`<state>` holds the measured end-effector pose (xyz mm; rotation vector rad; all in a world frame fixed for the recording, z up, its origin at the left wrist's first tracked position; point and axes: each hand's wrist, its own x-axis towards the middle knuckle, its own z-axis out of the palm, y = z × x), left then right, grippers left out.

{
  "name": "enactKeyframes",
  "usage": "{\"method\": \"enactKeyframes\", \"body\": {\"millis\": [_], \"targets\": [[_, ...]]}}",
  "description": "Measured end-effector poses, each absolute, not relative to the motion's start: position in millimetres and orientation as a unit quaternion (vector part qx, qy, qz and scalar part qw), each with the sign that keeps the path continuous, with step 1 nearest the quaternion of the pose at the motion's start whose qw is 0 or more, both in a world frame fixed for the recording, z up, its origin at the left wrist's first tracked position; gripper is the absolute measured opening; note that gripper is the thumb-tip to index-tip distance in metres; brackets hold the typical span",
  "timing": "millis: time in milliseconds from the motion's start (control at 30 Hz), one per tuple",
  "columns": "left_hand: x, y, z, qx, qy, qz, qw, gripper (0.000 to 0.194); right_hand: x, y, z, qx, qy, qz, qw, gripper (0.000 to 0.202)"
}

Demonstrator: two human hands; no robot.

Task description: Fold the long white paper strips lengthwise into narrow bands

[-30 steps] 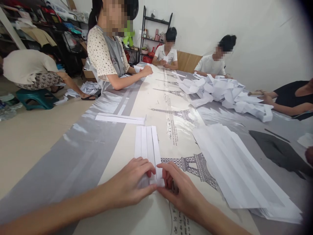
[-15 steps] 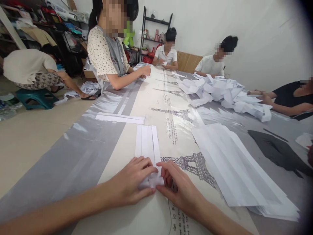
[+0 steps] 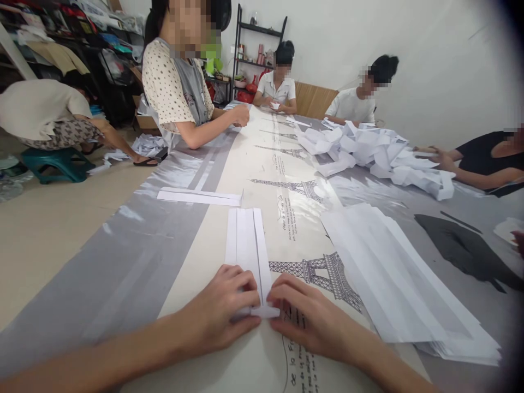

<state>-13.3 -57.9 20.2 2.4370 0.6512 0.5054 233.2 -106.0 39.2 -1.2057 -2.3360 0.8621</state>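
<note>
A white sheet of paper [image 3: 246, 240] with long lengthwise folds lies in front of me, its near end between my hands. My left hand [image 3: 227, 303] is closed on the left side of that near end, thumb below and fingers above. At the right corner, my right hand [image 3: 305, 314] pinches the same end. A short strip at this edge stands folded up between the thumbs. Beyond the sheet, a second folded paper strip [image 3: 198, 196] lies crosswise on the table.
To the right is a stack of white paper sheets [image 3: 393, 278]; a heap of folded paper [image 3: 368, 153] lies behind it. A dark flat item [image 3: 462, 245] rests at far right. Co-workers sit or stand around the printed tablecloth [image 3: 196, 295]; one person [image 3: 49, 114] crouches on a stool at left.
My hands have moved slightly apart, the right one going rightward. The near end, bunched between my fingers before, now shows a narrow, straighter folded edge.
</note>
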Motion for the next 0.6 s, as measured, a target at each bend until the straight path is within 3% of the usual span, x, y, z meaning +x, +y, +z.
{"method": "enactKeyframes", "body": {"millis": [100,300,600], "targets": [[-13,-61,18,0.920,0.220,0.207,0.252,0.013,234,-108,41,-0.429,-0.846,0.265,0.172,0.008],[-9,-65,18,0.923,0.212,0.253,0.196,0.016,229,-113,44,-0.466,-0.827,0.267,0.166,0.013],[-9,-67,20,0.920,0.220,0.252,0.204,0.017,226,-119,40,-0.496,-0.807,0.278,0.156,0.010]]}}
